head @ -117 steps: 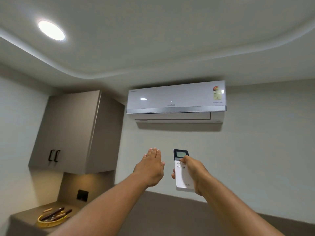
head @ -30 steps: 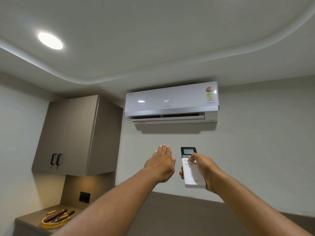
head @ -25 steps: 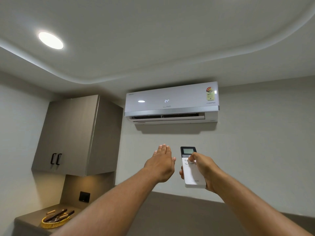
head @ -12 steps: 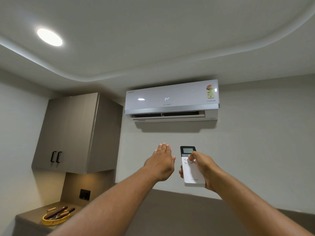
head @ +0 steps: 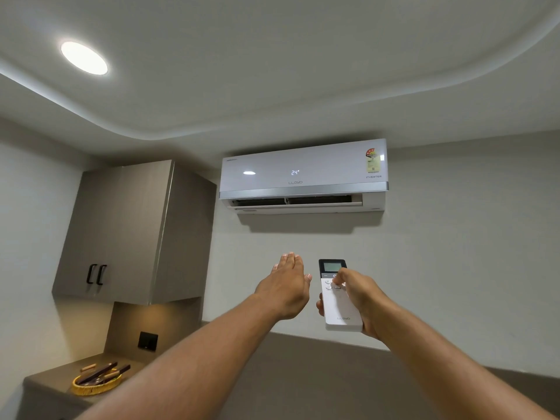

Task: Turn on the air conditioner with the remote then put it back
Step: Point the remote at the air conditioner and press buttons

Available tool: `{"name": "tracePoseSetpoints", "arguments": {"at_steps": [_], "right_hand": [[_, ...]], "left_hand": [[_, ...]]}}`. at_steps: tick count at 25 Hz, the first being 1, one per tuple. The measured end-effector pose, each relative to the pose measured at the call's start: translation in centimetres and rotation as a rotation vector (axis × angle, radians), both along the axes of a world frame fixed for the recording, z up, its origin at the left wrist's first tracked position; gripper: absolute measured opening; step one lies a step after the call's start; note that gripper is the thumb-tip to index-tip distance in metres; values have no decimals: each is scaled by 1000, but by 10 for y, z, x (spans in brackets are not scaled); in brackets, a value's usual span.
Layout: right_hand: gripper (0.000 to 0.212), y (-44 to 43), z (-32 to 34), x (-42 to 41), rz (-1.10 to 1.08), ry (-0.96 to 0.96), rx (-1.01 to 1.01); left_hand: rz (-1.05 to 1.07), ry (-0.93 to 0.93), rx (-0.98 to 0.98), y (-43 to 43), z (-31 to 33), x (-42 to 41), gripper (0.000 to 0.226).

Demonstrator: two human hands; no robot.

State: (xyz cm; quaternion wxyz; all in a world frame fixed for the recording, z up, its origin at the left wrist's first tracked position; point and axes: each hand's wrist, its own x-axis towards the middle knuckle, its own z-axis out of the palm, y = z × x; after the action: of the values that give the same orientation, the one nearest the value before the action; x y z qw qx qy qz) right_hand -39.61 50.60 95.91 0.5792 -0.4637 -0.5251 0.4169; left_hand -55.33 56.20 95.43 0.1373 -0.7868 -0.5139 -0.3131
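With the air conditioner (head: 303, 174) lit at 24 and its flap open, your right hand (head: 360, 301) grips the remote (head: 339, 307), thumb on its buttons, left hand (head: 285, 286) flat and empty beside it: another press could switch it off.

A round recessed ceiling light (head: 84, 58) glows in the smooth grey ceiling (head: 303, 56), which steps down along a curved edge. Pale plain walls (head: 469, 237) meet in the corner, where a taupe wall cabinet (head: 121, 231) with two black handles (head: 96, 274) hangs above a lit brown counter (head: 54, 380) and a black wall socket (head: 148, 341).
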Motion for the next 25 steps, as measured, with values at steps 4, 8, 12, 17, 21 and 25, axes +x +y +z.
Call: {"name": "tracePoseSetpoints", "arguments": {"at_steps": [4,8,12,17,21,25], "right_hand": [[29,-1,0,0,6,-12,-10],[29,-1,1,0,4,-27,-1],[26,-3,2,3,-7,-16,-4],[24,-4,5,3,-14,-3,-3],[24,-5,7,1,-26,-4,6],[24,-5,9,-1,-35,-10,6]], "left_hand": [[-9,-21,-18,-1,-1,3,61],[-7,-15,-13,-2,-1,5,62],[-9,-10,-1,-2,2,4,62],[-4,-9,-5,0,1,0,63],[2,-4,-9,-2,1,-2,63],[-4,-4,-9,-4,3,-4,62]]}}
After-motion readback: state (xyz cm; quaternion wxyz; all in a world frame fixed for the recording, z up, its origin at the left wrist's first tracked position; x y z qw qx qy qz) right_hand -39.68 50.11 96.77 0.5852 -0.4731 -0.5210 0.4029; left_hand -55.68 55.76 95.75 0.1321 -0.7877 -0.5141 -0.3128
